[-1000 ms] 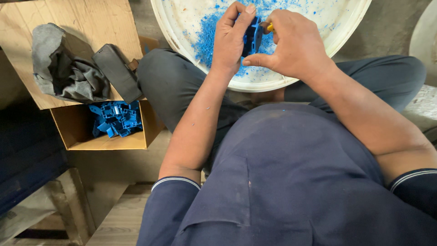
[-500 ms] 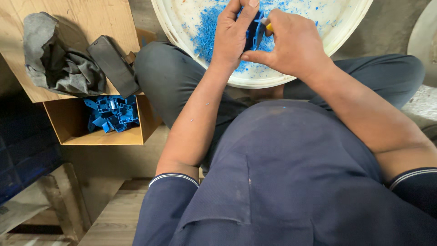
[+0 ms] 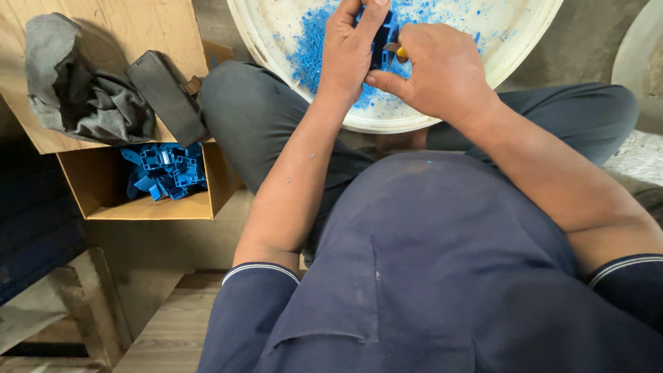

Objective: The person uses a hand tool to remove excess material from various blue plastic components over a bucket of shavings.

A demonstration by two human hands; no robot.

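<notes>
Head camera looked down at a seated person in a dark blue shirt. At the far left, a crumpled grey cloth (image 3: 76, 97) and a flat black rectangular case (image 3: 166, 97) lay on a plywood board (image 3: 124, 27). Just below them stood an open brown cardboard box (image 3: 145, 197), which held a pile of small blue plastic frame parts (image 3: 166, 173). More to the right, the left hand (image 3: 349, 52) was closed around a dark blue plastic part (image 3: 381, 43), held over a wide white round basin (image 3: 442, 114) full of blue plastic shavings (image 3: 314, 52). The right hand (image 3: 438, 69) was closed on a small tool with yellow handle (image 3: 399, 50), touching that part.
</notes>
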